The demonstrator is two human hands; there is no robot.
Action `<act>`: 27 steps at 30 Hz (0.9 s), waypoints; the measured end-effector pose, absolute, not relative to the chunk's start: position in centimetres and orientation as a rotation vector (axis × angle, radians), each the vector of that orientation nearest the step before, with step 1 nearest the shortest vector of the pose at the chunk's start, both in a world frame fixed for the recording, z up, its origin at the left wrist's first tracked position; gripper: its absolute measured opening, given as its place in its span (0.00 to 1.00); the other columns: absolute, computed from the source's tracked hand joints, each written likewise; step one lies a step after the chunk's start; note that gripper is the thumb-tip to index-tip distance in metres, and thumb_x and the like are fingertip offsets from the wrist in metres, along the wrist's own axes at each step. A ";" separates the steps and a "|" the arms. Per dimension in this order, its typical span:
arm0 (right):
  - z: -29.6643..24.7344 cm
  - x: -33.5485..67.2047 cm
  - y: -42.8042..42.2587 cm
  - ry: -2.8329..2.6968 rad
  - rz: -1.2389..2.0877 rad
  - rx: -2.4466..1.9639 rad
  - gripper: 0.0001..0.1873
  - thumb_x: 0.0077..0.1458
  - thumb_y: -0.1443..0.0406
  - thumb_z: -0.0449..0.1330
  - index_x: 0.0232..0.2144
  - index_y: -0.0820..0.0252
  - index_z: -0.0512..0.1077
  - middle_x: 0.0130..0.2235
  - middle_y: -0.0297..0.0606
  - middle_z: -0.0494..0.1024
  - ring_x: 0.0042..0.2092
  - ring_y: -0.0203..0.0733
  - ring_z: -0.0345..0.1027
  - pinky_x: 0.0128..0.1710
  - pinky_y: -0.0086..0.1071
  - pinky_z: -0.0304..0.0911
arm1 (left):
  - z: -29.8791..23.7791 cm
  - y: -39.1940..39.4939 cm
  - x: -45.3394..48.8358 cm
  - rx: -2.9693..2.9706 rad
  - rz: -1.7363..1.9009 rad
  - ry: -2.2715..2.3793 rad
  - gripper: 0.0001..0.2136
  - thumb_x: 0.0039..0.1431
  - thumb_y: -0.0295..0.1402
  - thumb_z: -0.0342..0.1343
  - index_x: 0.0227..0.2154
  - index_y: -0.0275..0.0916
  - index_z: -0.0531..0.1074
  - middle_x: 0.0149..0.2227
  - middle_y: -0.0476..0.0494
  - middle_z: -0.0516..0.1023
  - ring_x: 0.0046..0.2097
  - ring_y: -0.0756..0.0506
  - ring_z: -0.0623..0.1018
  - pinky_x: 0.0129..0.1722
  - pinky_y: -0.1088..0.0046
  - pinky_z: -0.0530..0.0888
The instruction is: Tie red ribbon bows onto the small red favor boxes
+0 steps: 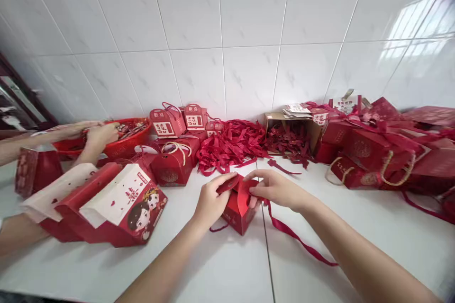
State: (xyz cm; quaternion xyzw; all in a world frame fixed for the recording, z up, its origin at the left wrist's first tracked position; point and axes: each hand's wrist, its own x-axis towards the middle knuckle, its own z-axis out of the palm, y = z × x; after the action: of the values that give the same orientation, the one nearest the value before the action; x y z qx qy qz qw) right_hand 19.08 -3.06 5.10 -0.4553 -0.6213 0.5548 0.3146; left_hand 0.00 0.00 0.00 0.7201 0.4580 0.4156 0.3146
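Pinching: left hand (210,200) and right hand (273,188) both grasp the curved top flaps (243,197) of one carton, fingers bent.
Red gift box: on the white surface (227,272), squarely between the two hands — a lower corner pointed toward the wearer.
Crimson ribbon: lying right of the box, nearer the right hand — its long axis slanting toward the right forearm, its upper end hidden at the fingers.
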 end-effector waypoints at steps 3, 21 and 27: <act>5.2 19.2 -3.0 -1.629 1.485 -1.193 0.10 0.53 0.71 0.53 0.39 0.62 0.68 0.22 0.35 0.79 0.25 0.38 0.74 0.27 0.29 0.67 | -0.2 0.2 -0.1 1.897 1.107 1.200 0.23 0.50 0.21 0.46 0.48 0.38 0.74 0.51 0.44 0.77 0.53 0.44 0.74 0.58 0.63 0.67; 4.9 19.6 -3.0 -1.607 1.665 -1.084 0.11 0.55 0.59 0.59 0.36 0.61 0.66 0.26 0.37 0.80 0.27 0.39 0.75 0.30 0.32 0.68 | 0.1 -0.4 0.3 1.860 1.107 1.168 0.20 0.52 0.23 0.48 0.47 0.40 0.75 0.50 0.45 0.77 0.52 0.43 0.75 0.53 0.65 0.71; 5.5 20.4 -3.0 -1.685 1.596 -1.097 0.12 0.53 0.57 0.60 0.32 0.60 0.66 0.26 0.36 0.78 0.28 0.39 0.73 0.33 0.35 0.67 | 0.2 -0.3 0.4 1.884 1.116 1.175 0.19 0.53 0.24 0.48 0.46 0.41 0.75 0.50 0.46 0.78 0.52 0.43 0.75 0.54 0.64 0.71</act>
State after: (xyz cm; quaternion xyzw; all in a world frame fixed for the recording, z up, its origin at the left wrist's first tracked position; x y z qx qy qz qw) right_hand 20.39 -2.97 5.47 -0.4099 -0.6294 0.5963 0.2832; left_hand 0.35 -0.31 0.15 0.7176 0.4477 0.4250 0.3225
